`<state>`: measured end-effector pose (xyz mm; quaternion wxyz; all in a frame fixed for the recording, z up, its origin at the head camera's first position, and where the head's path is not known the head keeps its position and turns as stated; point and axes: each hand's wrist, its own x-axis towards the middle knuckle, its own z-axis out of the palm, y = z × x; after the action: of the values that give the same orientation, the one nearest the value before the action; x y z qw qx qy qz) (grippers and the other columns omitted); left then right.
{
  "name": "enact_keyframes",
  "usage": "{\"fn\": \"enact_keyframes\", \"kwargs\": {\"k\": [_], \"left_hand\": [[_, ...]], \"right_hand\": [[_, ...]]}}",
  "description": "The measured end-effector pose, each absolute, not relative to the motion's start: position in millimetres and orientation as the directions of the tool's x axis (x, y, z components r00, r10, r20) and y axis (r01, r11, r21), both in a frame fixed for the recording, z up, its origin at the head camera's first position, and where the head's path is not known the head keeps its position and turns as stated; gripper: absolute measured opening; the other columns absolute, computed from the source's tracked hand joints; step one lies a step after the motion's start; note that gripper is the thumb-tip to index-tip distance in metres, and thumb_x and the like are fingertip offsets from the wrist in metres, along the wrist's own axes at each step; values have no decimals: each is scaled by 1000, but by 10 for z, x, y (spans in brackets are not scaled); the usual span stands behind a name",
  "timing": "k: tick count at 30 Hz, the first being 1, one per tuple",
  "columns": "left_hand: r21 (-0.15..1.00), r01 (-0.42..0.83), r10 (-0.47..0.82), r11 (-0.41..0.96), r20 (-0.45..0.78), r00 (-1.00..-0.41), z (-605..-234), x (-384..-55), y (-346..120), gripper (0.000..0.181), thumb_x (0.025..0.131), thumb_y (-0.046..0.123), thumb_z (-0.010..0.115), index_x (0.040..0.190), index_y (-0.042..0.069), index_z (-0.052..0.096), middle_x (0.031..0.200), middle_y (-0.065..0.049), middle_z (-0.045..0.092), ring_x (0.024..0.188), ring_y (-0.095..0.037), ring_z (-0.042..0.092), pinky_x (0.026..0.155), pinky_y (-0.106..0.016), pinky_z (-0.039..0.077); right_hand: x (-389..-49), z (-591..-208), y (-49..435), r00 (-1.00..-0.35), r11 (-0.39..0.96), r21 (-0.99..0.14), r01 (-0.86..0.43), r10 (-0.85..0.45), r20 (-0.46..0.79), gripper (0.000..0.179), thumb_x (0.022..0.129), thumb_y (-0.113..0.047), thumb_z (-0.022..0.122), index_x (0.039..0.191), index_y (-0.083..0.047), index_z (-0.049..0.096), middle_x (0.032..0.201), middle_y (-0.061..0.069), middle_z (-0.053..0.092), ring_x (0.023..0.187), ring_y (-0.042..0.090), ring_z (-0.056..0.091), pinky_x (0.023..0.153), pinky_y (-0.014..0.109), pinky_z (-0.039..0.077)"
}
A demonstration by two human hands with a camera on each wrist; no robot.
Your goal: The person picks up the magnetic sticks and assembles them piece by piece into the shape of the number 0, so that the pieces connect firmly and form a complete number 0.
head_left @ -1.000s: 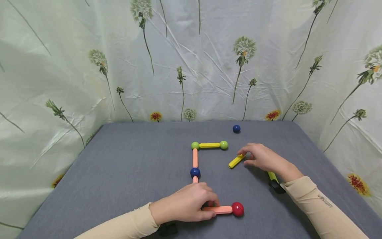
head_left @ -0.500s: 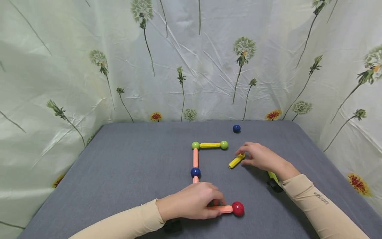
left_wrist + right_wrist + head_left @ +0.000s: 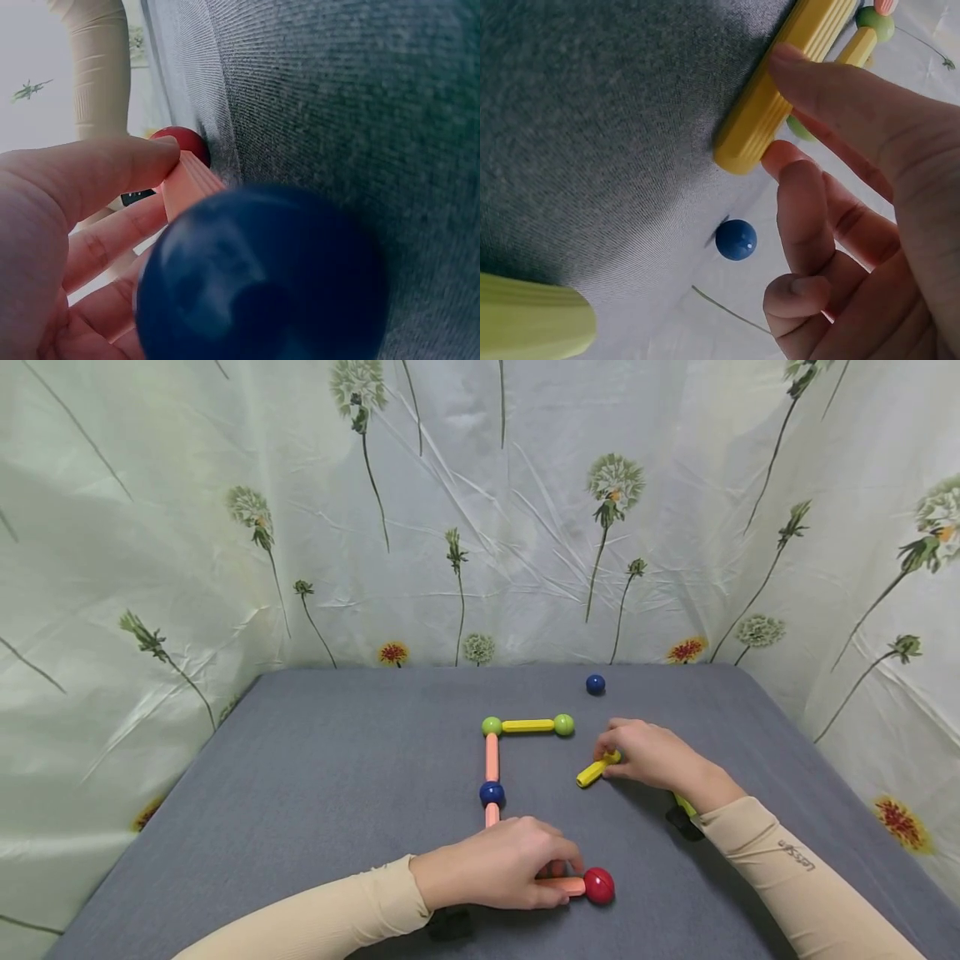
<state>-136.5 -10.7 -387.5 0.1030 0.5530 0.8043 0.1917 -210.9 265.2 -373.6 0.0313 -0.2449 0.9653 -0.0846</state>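
Observation:
In the head view my left hand (image 3: 506, 864) pinches a salmon-pink rod (image 3: 573, 887) lying near the table's front, with a red ball (image 3: 599, 886) at its right end. The left wrist view has a blue ball (image 3: 262, 277) at the rod's near end. My right hand (image 3: 660, 764) pinches a loose yellow rod (image 3: 591, 774) between thumb and fingers; the right wrist view puts the thumb on the rod's ribbed side. Another pink rod (image 3: 492, 814) runs from a blue ball (image 3: 491, 793) and disappears behind my left hand.
From the middle blue ball a pink rod (image 3: 492, 758) leads to a green ball (image 3: 492, 727), then a yellow rod (image 3: 528, 726) and a second green ball (image 3: 564, 725). A loose blue ball (image 3: 596, 684) sits at the back. A lime rod (image 3: 686, 805) lies partly under my right wrist.
My left hand has slid right along the pink rod toward the red ball. My right hand has moved slightly left and its fingers have closed on the yellow rod, which has shifted a little.

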Motion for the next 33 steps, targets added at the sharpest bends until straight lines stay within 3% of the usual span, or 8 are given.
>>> {"fn": "enact_keyframes", "kwargs": {"k": [7, 14, 22, 33], "left_hand": [[437, 842, 929, 317, 34, -368, -3892, -1368, -98, 20, 97, 21, 81, 116, 21, 78, 87, 15, 63, 73, 8, 49, 64, -6, 39], [422, 852, 930, 310, 49, -363, -3908, -1360, -107, 17, 97, 21, 81, 114, 22, 78, 87, 15, 62, 73, 8, 48, 64, -5, 38], [448, 843, 930, 298, 62, -362, -3921, -1350, -121, 17, 97, 20, 80, 114, 21, 78, 87, 14, 62, 73, 8, 49, 63, -5, 38], [459, 837, 929, 299, 60, -365, -3922, -1346, -128, 18, 96, 20, 82, 114, 21, 78, 87, 14, 61, 73, 8, 48, 63, -6, 39]], "right_hand": [[-2097, -3715, 2652, -885, 877, -183, -445, -462, -61, 14, 90, -25, 89, 89, -22, 75, 88, -5, 65, 76, 9, 57, 65, 32, 49], [-2087, -3704, 2660, -890, 876, -309, -370, -430, -155, 20, 93, -28, 85, 85, -20, 69, 74, -6, 60, 67, 9, 52, 61, 27, 42], [-2025, -3783, 2731, -881, 834, -425, -351, -448, -151, 18, 95, -22, 81, 83, -16, 68, 71, -7, 60, 65, 7, 52, 61, 24, 43], [-1963, -3835, 2777, -892, 818, -478, -319, -430, -140, 20, 92, -24, 85, 81, -17, 70, 67, -8, 57, 62, 6, 51, 59, 22, 42]]}}
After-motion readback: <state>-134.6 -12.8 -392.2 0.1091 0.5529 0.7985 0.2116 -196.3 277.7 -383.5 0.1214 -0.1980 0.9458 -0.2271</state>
